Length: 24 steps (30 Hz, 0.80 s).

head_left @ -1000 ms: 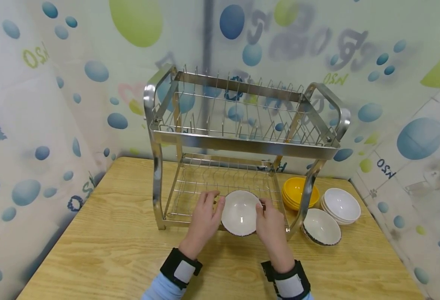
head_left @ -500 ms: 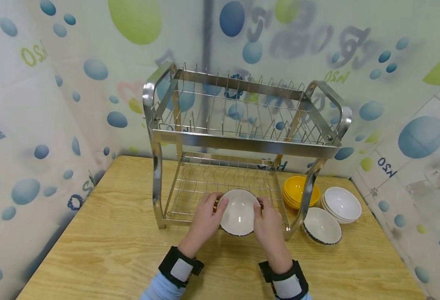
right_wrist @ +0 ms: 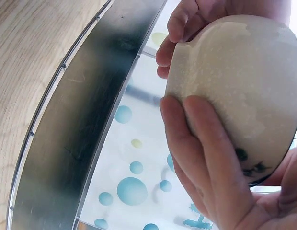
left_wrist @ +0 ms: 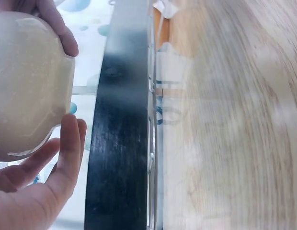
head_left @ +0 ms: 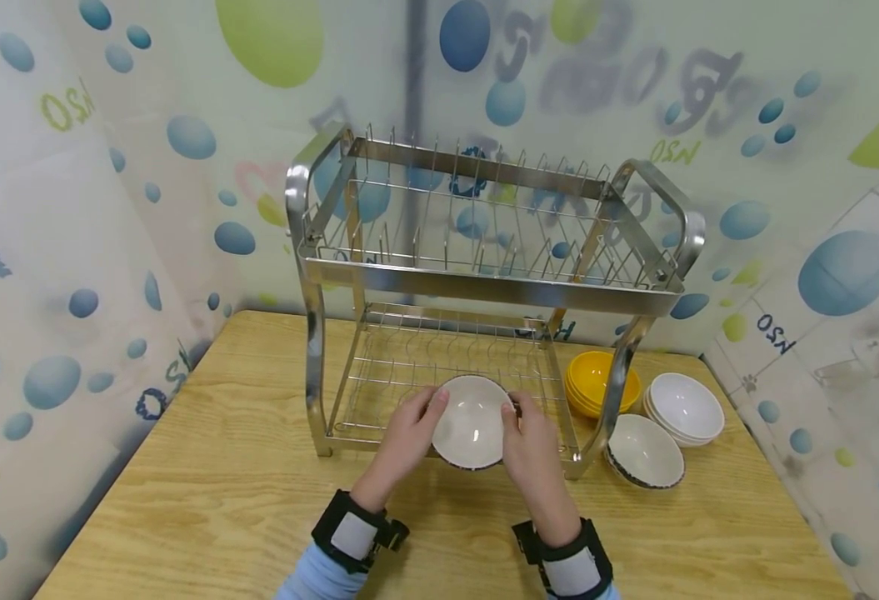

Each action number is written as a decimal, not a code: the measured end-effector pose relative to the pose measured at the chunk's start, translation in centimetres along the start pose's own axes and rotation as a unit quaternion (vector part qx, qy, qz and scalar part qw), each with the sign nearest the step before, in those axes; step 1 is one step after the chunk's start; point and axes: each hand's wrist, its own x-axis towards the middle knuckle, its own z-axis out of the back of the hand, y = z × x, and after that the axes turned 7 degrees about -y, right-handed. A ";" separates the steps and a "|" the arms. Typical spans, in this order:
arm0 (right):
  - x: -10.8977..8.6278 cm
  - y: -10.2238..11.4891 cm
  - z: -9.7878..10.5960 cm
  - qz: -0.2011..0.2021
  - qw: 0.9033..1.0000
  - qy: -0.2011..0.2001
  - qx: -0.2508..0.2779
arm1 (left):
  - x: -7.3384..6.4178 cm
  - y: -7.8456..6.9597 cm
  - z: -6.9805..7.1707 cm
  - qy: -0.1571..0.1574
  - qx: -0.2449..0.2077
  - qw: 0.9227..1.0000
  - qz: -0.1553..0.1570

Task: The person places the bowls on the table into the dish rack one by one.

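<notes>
A glossy cream bowl (head_left: 467, 423) with a dark rim is held at its sides by the left grip (head_left: 407, 425) and the right grip (head_left: 532, 437), before the near side of a two-tiered steel wire rack (head_left: 484, 285). To the right, yellow bowls (head_left: 596, 379) and smooth white bowls (head_left: 685, 407) are nested in separate stacks; nearer, a mottled-rim bowl (head_left: 643, 450) is supported by the wood-grained bench (head_left: 207, 467).

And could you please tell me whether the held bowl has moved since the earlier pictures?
Yes: the held bowl has shifted slightly left against the rack.
</notes>
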 end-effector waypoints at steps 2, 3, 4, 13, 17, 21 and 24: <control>0.0 0.0 0.0 0.000 1.000 0.001 0.004 | 0.0 0.0 0.1 0.011 -0.023 1.000 0.019; 0.0 0.0 0.0 0.001 1.000 0.001 0.006 | 0.0 -0.1 0.2 0.016 -0.033 0.999 0.027; 0.0 0.0 0.0 0.002 1.000 0.000 0.007 | 0.0 -0.1 0.2 0.021 -0.040 0.998 0.031; 0.0 -0.1 -0.1 -0.007 1.000 0.013 0.011 | 0.3 0.4 0.5 0.065 -0.124 0.988 0.065; 0.0 -0.2 -0.3 0.000 1.000 0.012 0.009 | 0.3 0.5 0.8 0.094 -0.158 0.978 0.101; 0.1 -0.4 -0.4 -0.008 1.000 0.015 0.011 | 0.3 0.4 1.0 0.115 -0.178 0.969 0.126; 0.2 -0.4 -0.6 -0.010 1.000 0.016 0.012 | 0.2 0.4 1.0 0.120 -0.180 0.968 0.130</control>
